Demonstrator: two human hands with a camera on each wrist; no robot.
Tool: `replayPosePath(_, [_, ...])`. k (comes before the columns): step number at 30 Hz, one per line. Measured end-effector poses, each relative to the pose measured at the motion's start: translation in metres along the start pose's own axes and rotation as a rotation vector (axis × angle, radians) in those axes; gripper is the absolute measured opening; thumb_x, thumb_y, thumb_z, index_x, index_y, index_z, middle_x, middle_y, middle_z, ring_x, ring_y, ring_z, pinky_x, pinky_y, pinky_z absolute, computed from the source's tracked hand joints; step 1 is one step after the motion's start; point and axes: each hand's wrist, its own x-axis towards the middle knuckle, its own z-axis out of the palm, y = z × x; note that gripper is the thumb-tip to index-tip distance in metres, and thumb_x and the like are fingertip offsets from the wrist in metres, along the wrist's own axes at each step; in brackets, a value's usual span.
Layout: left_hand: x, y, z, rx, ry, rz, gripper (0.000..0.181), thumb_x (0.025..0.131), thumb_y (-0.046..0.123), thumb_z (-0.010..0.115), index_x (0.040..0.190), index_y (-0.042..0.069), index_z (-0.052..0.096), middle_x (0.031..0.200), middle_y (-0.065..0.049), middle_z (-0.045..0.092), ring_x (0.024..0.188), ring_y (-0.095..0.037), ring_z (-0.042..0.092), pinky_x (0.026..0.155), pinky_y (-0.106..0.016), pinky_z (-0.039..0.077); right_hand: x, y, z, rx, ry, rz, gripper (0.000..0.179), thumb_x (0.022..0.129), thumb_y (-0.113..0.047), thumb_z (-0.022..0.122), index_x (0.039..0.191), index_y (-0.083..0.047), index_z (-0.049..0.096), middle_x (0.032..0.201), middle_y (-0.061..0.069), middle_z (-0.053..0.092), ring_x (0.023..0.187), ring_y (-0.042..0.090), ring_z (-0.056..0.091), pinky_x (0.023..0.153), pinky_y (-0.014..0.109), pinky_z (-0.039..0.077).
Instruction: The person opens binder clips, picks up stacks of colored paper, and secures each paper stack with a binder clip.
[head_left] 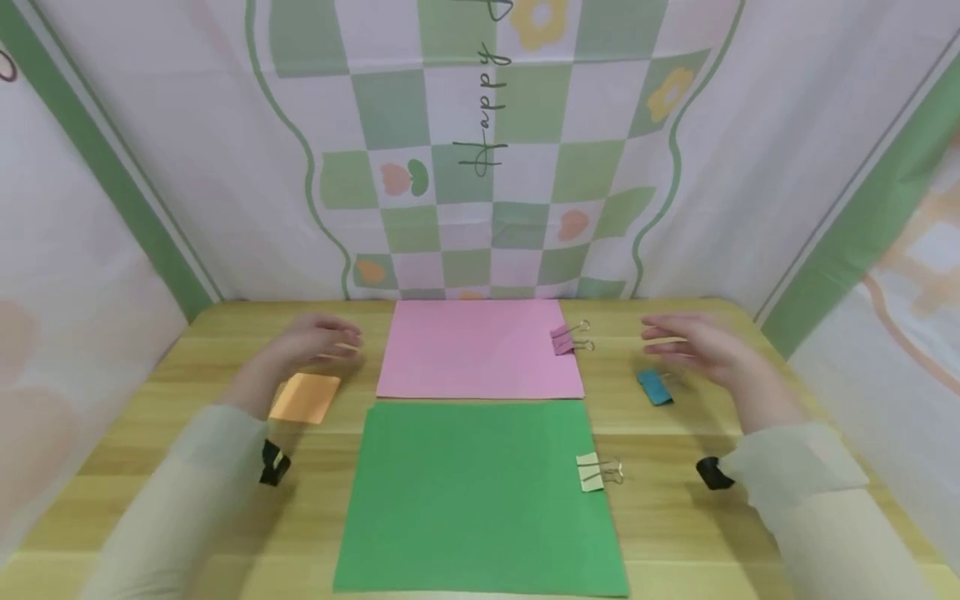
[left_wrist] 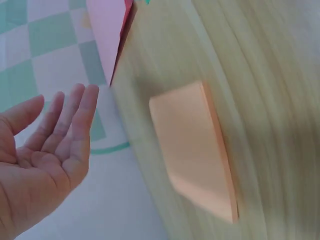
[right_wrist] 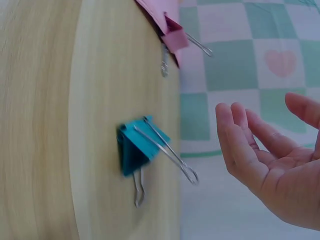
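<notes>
My left hand (head_left: 318, 340) hovers over the table's left side with relaxed fingers and holds nothing. Just below it lies an orange pad of sticky notes (left_wrist: 192, 150). On the right, my right hand (head_left: 697, 343) is raised with loose fingers, nothing in it, near a blue binder clip (right_wrist: 142, 142) on the table. Between the hands lies pink paper (head_left: 472, 350) with a pink binder clip (head_left: 563, 340) on its right edge. Closer to me is green paper (head_left: 480, 500), with a pale yellow binder clip (head_left: 590, 472) gripping its right edge.
A wooden table (head_left: 300, 533) bears all these things. Its far edge meets a hanging cloth (head_left: 457, 225) with a green and white check print. Black straps (head_left: 274, 463) show by the sleeves at both wrists.
</notes>
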Motion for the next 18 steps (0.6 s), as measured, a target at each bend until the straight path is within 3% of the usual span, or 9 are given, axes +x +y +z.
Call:
replayPosePath(2, [-0.007, -0.001, -0.004, 0.010, -0.015, 0.031, 0.047, 0.106, 0.020, 0.044, 0.143, -0.009, 0.042, 0.144, -0.029, 0.049, 0.133, -0.042, 0.052, 0.115, -0.056, 0.035, -0.007, 0.002, -0.007, 0.018, 0.002, -0.016, 0.011, 0.104, -0.033, 0.052, 0.107, -0.032, 0.062, 0.099, -0.018, 0.070, 0.096, 0.003, 0.069, 0.085, 0.017, 0.055])
replayPosePath(4, [-0.013, -0.004, -0.008, 0.027, -0.019, 0.056, 0.048, 0.107, 0.020, 0.040, 0.144, -0.010, 0.039, 0.148, -0.031, 0.044, 0.135, -0.044, 0.047, 0.116, -0.058, 0.032, -0.013, 0.003, -0.013, 0.053, 0.002, -0.027, 0.014, 0.104, -0.032, 0.052, 0.101, -0.036, 0.065, 0.099, -0.017, 0.071, 0.096, 0.003, 0.070, 0.084, 0.016, 0.055])
replayPosePath(9, [-0.029, -0.013, -0.016, 0.110, 0.028, 0.143, 0.046, 0.108, 0.018, 0.037, 0.142, -0.012, 0.042, 0.147, -0.033, 0.042, 0.136, -0.049, 0.043, 0.114, -0.063, 0.032, -0.028, 0.007, -0.027, 0.230, 0.021, -0.057, 0.021, 0.104, -0.024, 0.053, 0.100, -0.031, 0.072, 0.100, -0.012, 0.074, 0.094, 0.005, 0.071, 0.081, 0.017, 0.056])
replayPosePath(13, [-0.041, -0.022, -0.015, 0.320, 0.045, 0.267, 0.043, 0.106, 0.013, 0.043, 0.142, -0.009, 0.045, 0.147, -0.033, 0.043, 0.135, -0.052, 0.042, 0.110, -0.066, 0.035, -0.039, 0.014, -0.038, 0.336, 0.030, -0.096, 0.025, 0.105, -0.019, 0.051, 0.103, -0.027, 0.074, 0.102, -0.011, 0.074, 0.094, 0.006, 0.072, 0.080, 0.018, 0.057])
replayPosePath(18, [-0.053, -0.027, -0.008, 0.615, 0.034, 0.356, 0.045, 0.104, 0.015, 0.051, 0.145, -0.003, 0.046, 0.149, -0.034, 0.039, 0.137, -0.054, 0.037, 0.108, -0.068, 0.034, -0.049, 0.026, -0.050, 0.425, -0.013, -0.166, 0.030, 0.106, -0.012, 0.043, 0.109, -0.020, 0.072, 0.107, -0.006, 0.074, 0.097, 0.010, 0.072, 0.084, 0.020, 0.057])
